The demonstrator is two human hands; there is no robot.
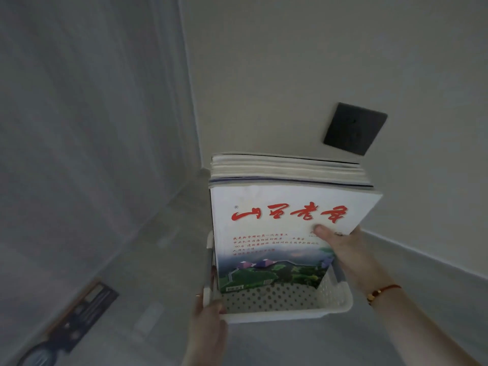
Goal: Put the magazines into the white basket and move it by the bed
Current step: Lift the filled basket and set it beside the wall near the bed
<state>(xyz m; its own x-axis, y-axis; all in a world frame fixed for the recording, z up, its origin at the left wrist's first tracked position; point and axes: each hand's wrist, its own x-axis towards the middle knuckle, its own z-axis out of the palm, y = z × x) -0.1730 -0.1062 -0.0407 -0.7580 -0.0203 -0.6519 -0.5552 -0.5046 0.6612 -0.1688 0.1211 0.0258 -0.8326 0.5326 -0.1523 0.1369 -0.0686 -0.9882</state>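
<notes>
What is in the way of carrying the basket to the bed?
Nothing visible blocks it, but no bed shows in this view. The left hand grips the white basket at its corner, the right hand steadies the magazines standing in it, and bare floor lies around.

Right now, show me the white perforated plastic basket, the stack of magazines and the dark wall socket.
White perforated plastic basket (286,314): head view, near rim.
Stack of magazines (264,233): head view, front cover.
Dark wall socket (355,128): head view, plate centre.
</notes>
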